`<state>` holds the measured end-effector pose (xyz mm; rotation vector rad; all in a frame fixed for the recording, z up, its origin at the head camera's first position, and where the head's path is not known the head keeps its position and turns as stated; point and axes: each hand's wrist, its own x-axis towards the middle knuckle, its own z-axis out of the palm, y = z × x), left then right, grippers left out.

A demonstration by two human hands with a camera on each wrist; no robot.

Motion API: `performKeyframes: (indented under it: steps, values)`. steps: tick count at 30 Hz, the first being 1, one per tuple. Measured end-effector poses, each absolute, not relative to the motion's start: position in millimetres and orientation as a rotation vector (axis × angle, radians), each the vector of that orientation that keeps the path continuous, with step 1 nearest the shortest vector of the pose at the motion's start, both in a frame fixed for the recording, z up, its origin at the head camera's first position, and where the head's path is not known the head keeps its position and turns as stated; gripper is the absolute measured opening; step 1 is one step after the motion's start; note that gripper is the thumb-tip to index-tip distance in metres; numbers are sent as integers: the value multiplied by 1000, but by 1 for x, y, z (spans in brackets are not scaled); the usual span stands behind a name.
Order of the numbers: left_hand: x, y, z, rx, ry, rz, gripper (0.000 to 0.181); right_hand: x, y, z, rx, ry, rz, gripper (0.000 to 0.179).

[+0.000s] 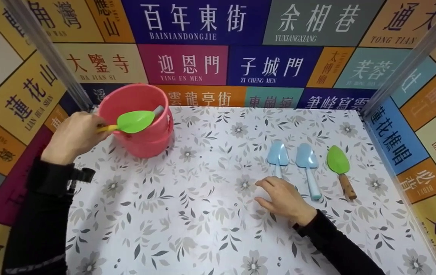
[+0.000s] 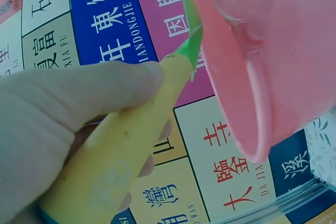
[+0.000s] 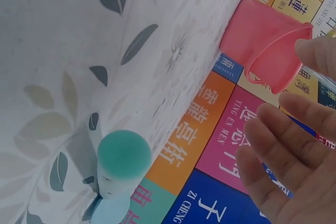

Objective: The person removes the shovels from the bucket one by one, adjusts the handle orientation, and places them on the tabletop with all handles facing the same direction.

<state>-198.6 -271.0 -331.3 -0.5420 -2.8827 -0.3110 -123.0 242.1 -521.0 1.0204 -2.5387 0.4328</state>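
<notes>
My left hand (image 1: pixel 73 134) grips the yellow handle (image 2: pixel 128 140) of a garden trowel. Its green blade (image 1: pixel 136 122) overlaps the mouth of a pink bucket (image 1: pixel 145 143) in the head view. In the left wrist view the blade is right at the bucket's rim. A grey tip (image 1: pixel 159 111) shows inside the bucket; the rest of that piece is hidden. My right hand (image 1: pixel 285 199), fingers spread and relaxed, hovers by the handle end of a light blue trowel (image 1: pixel 278 153), partly covering it. Nothing is in that hand in the right wrist view.
Right of that trowel lie a second light blue trowel (image 1: pixel 307 156) and a green trowel (image 1: pixel 338 160) with a brown handle. All rest on a flower-patterned tablecloth (image 1: pixel 202 229). Panels with colourful street-name signs (image 1: pixel 199 23) wall the table at the back and sides.
</notes>
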Motion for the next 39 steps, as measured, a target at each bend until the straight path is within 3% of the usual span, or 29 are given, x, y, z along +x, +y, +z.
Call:
performKeyframes:
  steps: [21,39]
  values:
    - [-176,-245,-390,-457,-2441,-630,22,-126,245,-507,918,-2479,457,36]
    - [-156,-131,-453,-560,-2102,-789,28,-141,217,-493,773,-2373,958,31]
